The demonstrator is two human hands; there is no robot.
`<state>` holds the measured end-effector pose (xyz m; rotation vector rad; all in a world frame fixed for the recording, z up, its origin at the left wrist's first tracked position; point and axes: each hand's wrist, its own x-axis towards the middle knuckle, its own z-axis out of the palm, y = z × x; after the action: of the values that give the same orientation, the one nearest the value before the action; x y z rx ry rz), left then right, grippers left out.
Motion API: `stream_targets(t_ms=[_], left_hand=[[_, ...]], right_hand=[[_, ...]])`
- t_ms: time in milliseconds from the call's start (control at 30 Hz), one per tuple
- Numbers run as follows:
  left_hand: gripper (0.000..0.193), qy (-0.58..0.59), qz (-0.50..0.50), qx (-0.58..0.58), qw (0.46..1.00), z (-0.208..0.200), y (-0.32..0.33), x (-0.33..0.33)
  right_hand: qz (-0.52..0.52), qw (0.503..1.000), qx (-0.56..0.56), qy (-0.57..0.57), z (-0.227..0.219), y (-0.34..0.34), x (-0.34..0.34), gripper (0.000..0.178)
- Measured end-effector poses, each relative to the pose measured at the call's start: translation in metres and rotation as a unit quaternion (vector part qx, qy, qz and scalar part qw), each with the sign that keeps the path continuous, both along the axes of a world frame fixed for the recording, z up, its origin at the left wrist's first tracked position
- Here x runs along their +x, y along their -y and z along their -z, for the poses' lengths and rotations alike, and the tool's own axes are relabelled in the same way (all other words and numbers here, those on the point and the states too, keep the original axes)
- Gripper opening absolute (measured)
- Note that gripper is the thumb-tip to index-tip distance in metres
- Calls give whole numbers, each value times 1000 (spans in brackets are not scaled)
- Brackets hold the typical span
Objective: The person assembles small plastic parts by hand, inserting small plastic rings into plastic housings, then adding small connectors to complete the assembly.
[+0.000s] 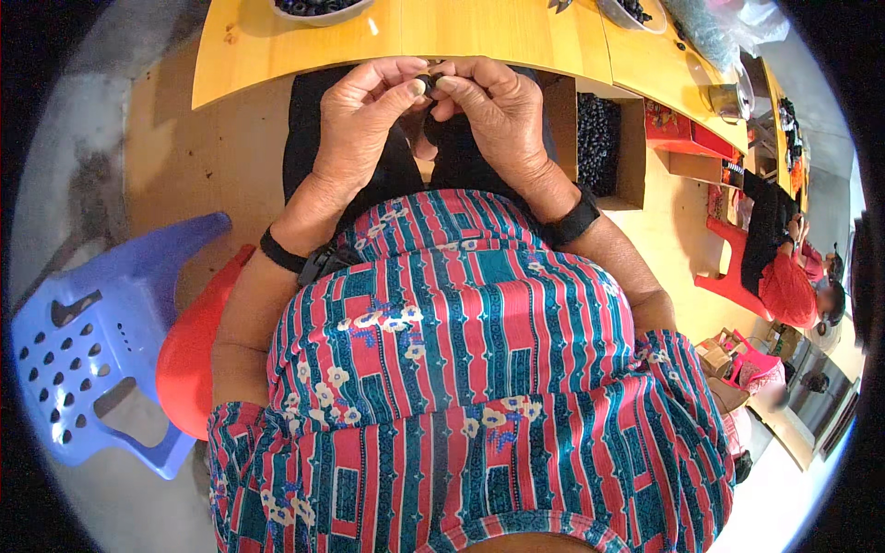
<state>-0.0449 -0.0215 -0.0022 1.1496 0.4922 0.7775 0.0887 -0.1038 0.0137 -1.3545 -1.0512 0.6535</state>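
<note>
Both hands meet in front of me, just off the near edge of the yellow table (479,32). Between the fingertips sits a small black part (430,83), mostly covered by the fingers, so its kind cannot be made out. My left hand (369,106) pinches it with thumb and forefinger. From the other side my right hand (493,106) grips it the same way, its thumb and forefinger pressed close to the left ones. Each wrist wears a black band.
Bowls of black parts (323,11) stand on the table. An open box of small dark pieces (599,138) is below its edge at right. A blue plastic stool (101,341) and a red seat (198,359) are at left. A person in red (791,286) sits at far right.
</note>
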Motion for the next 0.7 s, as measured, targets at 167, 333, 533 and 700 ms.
stream_targets(t_ms=[167, 333, 533, 700], left_hand=[[19, 20, 12, -68, 997, 0, -3, 1], [21, 20, 34, -123, 992, -4, -3, 5], [21, 35, 35, -141, 989, -4, -2, 8], [21, 39, 38, -157, 986, -4, -1, 6]], right_hand=[[7, 997, 2, 76, -5, -1, 4, 7], [25, 964, -6, 266, -14, -1, 9, 9], [34, 944, 30, 327, -5, -3, 10, 15], [27, 913, 52, 405, -4, -4, 11, 21]])
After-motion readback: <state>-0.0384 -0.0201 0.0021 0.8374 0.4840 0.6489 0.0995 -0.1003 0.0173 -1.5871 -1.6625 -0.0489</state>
